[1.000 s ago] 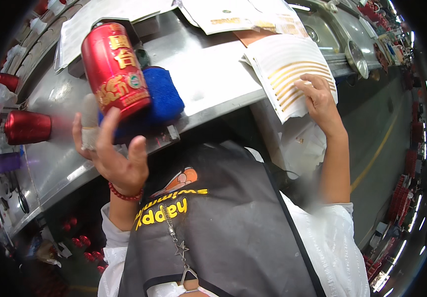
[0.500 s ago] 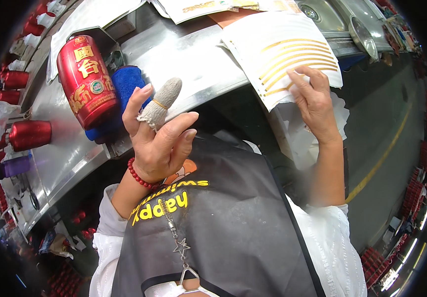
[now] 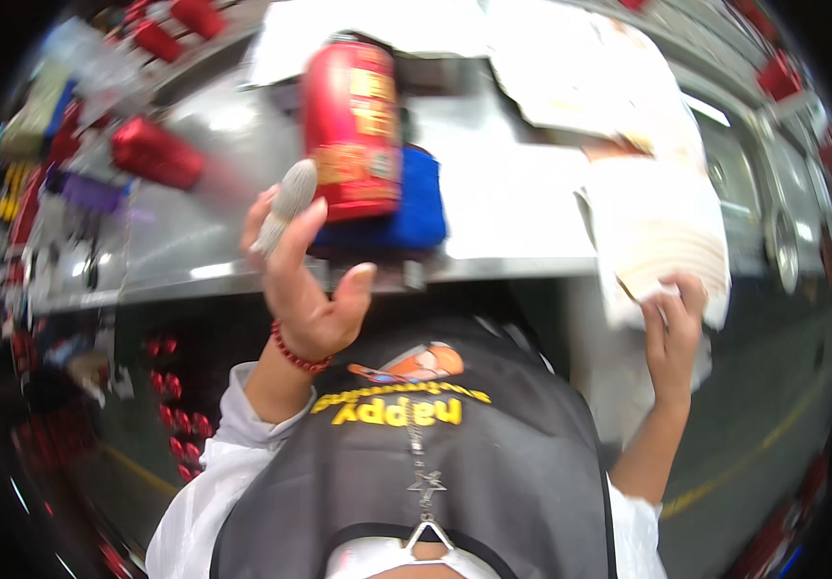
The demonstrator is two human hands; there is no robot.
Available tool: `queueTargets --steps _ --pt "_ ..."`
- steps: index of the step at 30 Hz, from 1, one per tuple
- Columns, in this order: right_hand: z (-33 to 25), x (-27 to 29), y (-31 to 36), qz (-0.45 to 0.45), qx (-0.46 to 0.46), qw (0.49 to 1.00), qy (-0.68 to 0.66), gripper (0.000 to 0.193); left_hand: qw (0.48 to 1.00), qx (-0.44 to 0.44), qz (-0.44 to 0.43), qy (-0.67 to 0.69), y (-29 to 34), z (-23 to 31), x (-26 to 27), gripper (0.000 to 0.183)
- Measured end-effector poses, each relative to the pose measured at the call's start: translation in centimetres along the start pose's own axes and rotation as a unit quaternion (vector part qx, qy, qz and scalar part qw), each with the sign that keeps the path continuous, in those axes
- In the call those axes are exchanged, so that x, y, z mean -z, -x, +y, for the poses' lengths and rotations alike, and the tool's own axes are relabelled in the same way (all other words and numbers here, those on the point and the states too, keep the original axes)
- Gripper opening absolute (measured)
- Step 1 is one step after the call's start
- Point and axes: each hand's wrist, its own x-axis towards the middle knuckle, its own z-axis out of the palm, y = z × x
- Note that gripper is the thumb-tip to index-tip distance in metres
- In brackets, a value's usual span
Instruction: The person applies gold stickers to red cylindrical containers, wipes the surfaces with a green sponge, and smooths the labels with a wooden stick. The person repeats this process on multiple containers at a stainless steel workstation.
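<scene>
My left hand [image 3: 308,294] is open, fingers spread, with a grey cloth finger cover [image 3: 292,201] on one finger. It hovers just in front of a red bottle [image 3: 346,116] with gold decoration, which lies on a folded blue cloth [image 3: 422,207]. Whether a fingertip touches the bottle, I cannot tell. At the right, my right hand [image 3: 674,323] pinches a thin gold strip [image 3: 627,288] at the near end of a stack of white sheets [image 3: 652,203]. Faint curved strips show on the top sheet, blurred by motion.
The metal workbench [image 3: 522,217] has its front edge just ahead of me. Another red bottle [image 3: 155,152] lies at the left, near a purple object [image 3: 93,191]. More papers [image 3: 580,68] cover the back. A metal sink [image 3: 729,174] and a round metal lid [image 3: 780,246] stand at right.
The view has swung left, so the bench and bottle appear farther right. My right hand has drawn a gold strip from the sheet. My left hand is now closer to the bottle.
</scene>
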Motion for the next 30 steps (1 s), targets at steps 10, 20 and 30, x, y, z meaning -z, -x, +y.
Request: queueTargets --steps 10,20,30 --pt "-10.5 -5.4 -9.4 -0.024 0.104 0.979 -0.172 0.009 0.987 0.087 -0.085 -0.105 0.6 -4.5 0.5 0.075" --pt "-19.1 -8.0 -13.8 -0.096 0.203 0.945 -0.239 0.011 0.973 0.11 -0.096 0.178 -2.5 -1.1 3.0 0.026" --pt "-19.7 -11.4 -14.6 -0.077 0.201 0.968 -0.133 0.02 0.965 0.231 -0.029 0.124 -0.6 -2.6 2.9 0.011"
